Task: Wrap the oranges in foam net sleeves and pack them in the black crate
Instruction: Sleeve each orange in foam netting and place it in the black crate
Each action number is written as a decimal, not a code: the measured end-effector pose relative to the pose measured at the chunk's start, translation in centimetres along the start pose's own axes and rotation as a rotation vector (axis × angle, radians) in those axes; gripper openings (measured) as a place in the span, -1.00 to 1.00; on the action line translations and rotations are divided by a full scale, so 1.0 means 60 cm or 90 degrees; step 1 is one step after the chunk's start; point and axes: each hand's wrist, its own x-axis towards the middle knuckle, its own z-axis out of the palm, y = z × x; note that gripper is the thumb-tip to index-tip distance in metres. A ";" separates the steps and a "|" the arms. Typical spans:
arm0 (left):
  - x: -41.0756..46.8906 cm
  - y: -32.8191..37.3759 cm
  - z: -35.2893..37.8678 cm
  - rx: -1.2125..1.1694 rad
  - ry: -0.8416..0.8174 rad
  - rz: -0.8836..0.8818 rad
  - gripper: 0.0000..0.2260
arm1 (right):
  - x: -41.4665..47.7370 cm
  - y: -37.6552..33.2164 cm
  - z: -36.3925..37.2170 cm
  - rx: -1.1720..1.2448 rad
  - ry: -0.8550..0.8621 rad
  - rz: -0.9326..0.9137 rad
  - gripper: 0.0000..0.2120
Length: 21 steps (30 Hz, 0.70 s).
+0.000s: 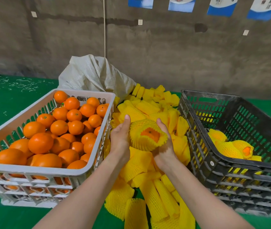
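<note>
A sleeved orange (149, 133), wrapped in a yellow foam net with its top showing through the open end, is held between both hands above the sleeve pile. My left hand (119, 138) grips its left side, thumb pointing up. My right hand (164, 147) cups its right side and underside. The white crate (48, 171) at the left is full of bare oranges (40, 142). At the right, the black crate (230, 160) holds several wrapped oranges (227, 148) on its floor.
A pile of loose yellow foam sleeves (148, 204) fills the gap between the two crates. A white woven sack (95, 75) lies behind it against the grey wall. Everything rests on a green table (7, 100) strewn with pale scraps.
</note>
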 end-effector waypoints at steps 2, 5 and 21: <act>0.007 0.001 -0.007 -0.065 -0.038 -0.042 -0.80 | -0.001 -0.002 -0.003 0.050 -0.015 -0.009 -0.71; 0.009 -0.001 -0.011 -0.052 -0.075 -0.083 -0.80 | -0.007 -0.007 -0.001 0.107 -0.029 0.022 -0.64; -0.003 0.021 -0.014 0.038 -0.217 -0.442 -0.32 | 0.004 -0.007 -0.028 -0.160 -0.124 -0.167 -0.66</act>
